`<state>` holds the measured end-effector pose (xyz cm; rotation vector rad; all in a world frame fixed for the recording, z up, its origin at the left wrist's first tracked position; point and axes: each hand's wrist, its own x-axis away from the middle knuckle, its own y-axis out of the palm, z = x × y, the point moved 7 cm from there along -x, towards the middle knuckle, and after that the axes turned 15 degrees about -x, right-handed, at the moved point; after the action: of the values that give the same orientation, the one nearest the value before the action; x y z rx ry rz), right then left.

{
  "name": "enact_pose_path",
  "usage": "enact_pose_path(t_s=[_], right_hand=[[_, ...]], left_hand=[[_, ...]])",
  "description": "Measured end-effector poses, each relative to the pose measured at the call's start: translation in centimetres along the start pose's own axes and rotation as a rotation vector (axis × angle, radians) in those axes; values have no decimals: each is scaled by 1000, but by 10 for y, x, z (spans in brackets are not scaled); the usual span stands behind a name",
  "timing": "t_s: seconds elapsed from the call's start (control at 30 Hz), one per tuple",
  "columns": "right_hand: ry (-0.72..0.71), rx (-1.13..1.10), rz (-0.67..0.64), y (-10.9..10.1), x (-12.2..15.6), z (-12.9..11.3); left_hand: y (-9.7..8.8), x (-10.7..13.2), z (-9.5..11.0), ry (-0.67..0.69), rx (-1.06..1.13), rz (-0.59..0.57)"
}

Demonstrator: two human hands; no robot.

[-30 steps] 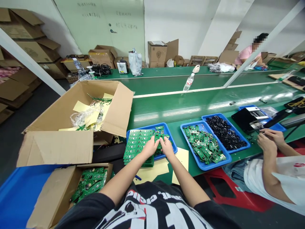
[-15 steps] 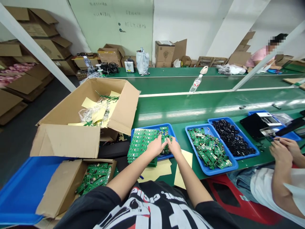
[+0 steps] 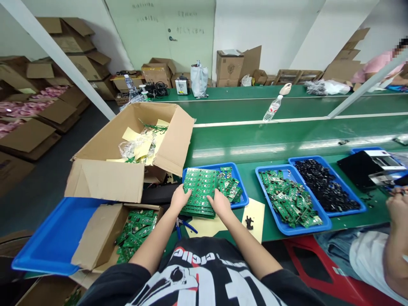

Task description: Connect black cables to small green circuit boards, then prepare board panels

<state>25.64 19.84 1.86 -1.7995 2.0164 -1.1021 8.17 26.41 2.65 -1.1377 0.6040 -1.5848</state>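
A stack of green circuit board panels [image 3: 200, 187] lies over the left part of a blue tray [image 3: 245, 199]. My left hand [image 3: 180, 199] grips its left edge, thumb on top. On the right edge my right hand [image 3: 220, 203] holds the same stack, its thumb also on top. The fingers under the stack are hidden. Loose small circuit boards [image 3: 230, 187] fill the tray's right side. Below the stack lie blue-handled pliers [image 3: 185, 226] and yellow paper [image 3: 208, 227]. A small black part [image 3: 249, 222] rests on another yellow sheet [image 3: 255, 208].
A big open carton [image 3: 105, 178] with paper and scraps stands at left, above a smaller box of circuit boards [image 3: 137, 231]. To the right are a tray of small boards [image 3: 287, 199] and a tray of black parts [image 3: 325, 187]. A co-worker's hand [image 3: 398, 204] is at far right.
My hands have moved apart, from over the loose boards to both sides of the panel stack. The black part and more of the pliers now show. The view has shifted left.
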Motion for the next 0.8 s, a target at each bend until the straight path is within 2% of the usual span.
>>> enact_pose_path(t_s=[0.17,0.27,0.37,0.47,0.57,0.67,0.73,0.8], right_hand=[[-72,-111,64,-1,8,6],[-103,-224,103,-3,15,10],[-128,-351,96,-1,25,11],[-143,-593,76,5,34,10],[-122,-828,86,8,40,14],[-90,-913,61,7,46,24],[-53,-1033,21,4,53,32],[-26,-1145,-50,4,61,35]], left_hand=[[6,-4,-9,-75,214,-24],[9,2,-11,-85,322,-11],[9,18,-12,-81,428,32],[7,38,-17,-89,531,71],[-1,54,-32,-150,611,143],[-12,67,-49,-230,681,205],[-15,77,-57,-279,746,175],[-14,92,-60,-309,831,71]])
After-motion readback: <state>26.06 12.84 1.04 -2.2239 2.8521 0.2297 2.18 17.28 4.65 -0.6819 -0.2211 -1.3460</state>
